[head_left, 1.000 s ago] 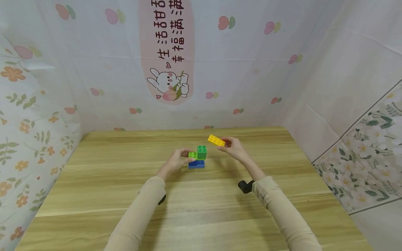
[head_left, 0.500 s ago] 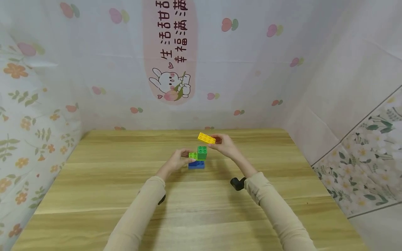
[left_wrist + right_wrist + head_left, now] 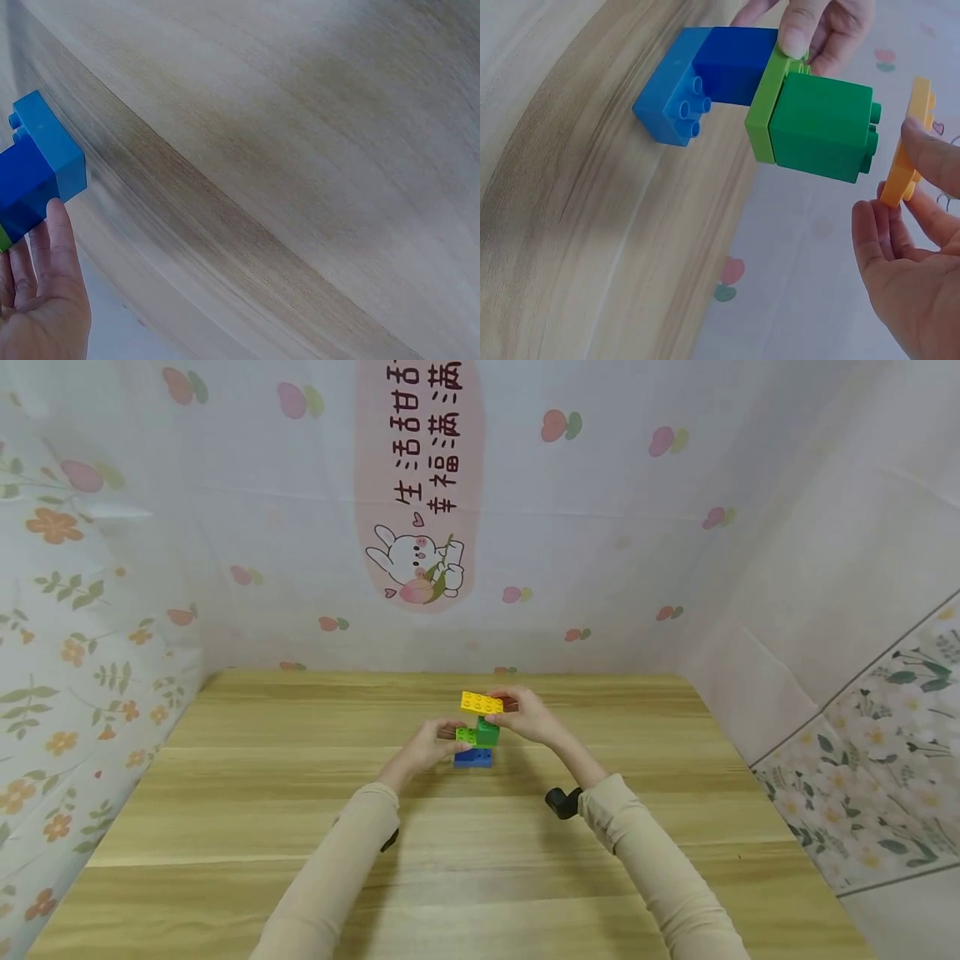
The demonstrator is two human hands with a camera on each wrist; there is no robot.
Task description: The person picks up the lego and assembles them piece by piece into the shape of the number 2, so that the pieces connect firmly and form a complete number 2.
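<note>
A small tower of building blocks stands in the middle of the table. It has a lighter blue base brick (image 3: 658,94), a dark blue brick (image 3: 736,61), a flat lime green brick (image 3: 760,131) and a tall green brick (image 3: 819,129). My left hand (image 3: 426,748) grips the tower at the lime brick; in the right wrist view its thumb presses the lime studs. My right hand (image 3: 531,718) pinches a flat yellow brick (image 3: 477,702) between thumb and fingers. The yellow brick hangs just over the green brick's studs, with a gap showing in the right wrist view.
The wooden table (image 3: 480,868) reaches back to a patterned cloth (image 3: 600,552) hanging behind it. More printed cloth lines both sides. A black wrist mount (image 3: 562,803) juts from my right sleeve close above the table.
My right hand has carried the yellow brick leftward and then down, from beside the tower to right above the green brick. The left hand keeps its grip on the tower.
</note>
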